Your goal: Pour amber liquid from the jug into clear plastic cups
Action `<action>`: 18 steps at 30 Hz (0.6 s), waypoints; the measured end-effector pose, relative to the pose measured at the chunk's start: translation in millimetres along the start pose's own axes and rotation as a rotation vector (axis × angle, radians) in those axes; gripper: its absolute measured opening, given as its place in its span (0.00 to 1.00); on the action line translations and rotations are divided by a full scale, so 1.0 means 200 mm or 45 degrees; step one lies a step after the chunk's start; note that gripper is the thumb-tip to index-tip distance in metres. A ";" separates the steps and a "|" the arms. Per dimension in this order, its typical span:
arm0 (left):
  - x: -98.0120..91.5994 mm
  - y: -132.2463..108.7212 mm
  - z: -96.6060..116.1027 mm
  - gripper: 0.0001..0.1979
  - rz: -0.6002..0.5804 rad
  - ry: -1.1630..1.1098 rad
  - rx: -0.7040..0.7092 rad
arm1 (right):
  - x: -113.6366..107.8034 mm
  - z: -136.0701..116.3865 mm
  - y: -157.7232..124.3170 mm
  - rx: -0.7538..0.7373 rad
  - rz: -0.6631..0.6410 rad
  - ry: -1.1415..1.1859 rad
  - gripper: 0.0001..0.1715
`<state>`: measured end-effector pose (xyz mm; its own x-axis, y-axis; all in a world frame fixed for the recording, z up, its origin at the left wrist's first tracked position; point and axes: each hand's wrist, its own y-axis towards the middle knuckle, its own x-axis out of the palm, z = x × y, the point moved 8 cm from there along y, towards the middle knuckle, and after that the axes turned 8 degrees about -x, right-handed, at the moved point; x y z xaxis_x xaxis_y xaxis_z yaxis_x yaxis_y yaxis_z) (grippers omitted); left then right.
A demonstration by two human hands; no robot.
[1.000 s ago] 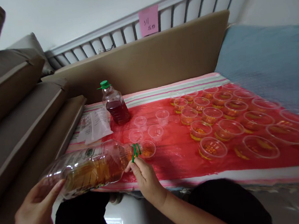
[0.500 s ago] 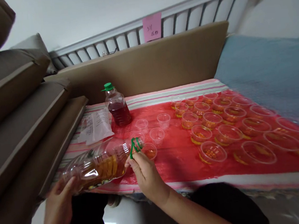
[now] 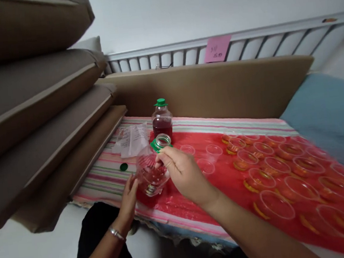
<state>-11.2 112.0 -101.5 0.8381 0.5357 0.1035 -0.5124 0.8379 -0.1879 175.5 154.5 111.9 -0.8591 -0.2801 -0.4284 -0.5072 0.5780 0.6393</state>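
A clear plastic bottle (image 3: 151, 171) with an open mouth and green neck handle stands nearly upright at the front of the red sheet. My right hand (image 3: 183, 170) is closed on its green handle. At the bottle's left side, my left hand (image 3: 130, 196) has its fingers apart, close to or touching the wall; exact contact is unclear. Behind stands a bottle of dark red liquid (image 3: 162, 126) with a green cap. Several clear cups, among them one cup (image 3: 214, 150), are right of the bottle. A loose green cap (image 3: 123, 166) lies on the striped cloth.
Many cups with yellow-orange contents (image 3: 258, 178) cover the right of the red sheet (image 3: 223, 193). Stacked brown cushions (image 3: 47, 129) rise at the left. Papers in a plastic bag (image 3: 134, 140) lie behind the loose cap. A brown panel (image 3: 210, 88) stands along the back.
The clear bottle has gone from tilted over a cup to nearly upright. My left hand has left its base and its fingers have spread. The view has shifted left.
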 end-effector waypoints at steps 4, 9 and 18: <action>-0.06 -0.05 0.20 0.33 0.070 0.090 0.187 | 0.13 -0.04 0.00 -0.092 -0.055 -0.125 0.16; 0.15 -0.17 0.63 0.48 -0.118 0.650 0.886 | 0.21 -0.13 0.03 -0.206 -0.078 -0.228 0.12; 0.25 -0.05 0.64 0.48 -0.080 0.888 0.995 | -0.16 0.37 -0.64 0.388 0.055 -0.811 0.14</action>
<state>10.6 144.1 30.1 0.6622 0.5181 -0.5413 -0.2344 0.8294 0.5071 272.2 145.3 -3.2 -0.6236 0.1974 -0.7564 -0.3514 0.7935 0.4969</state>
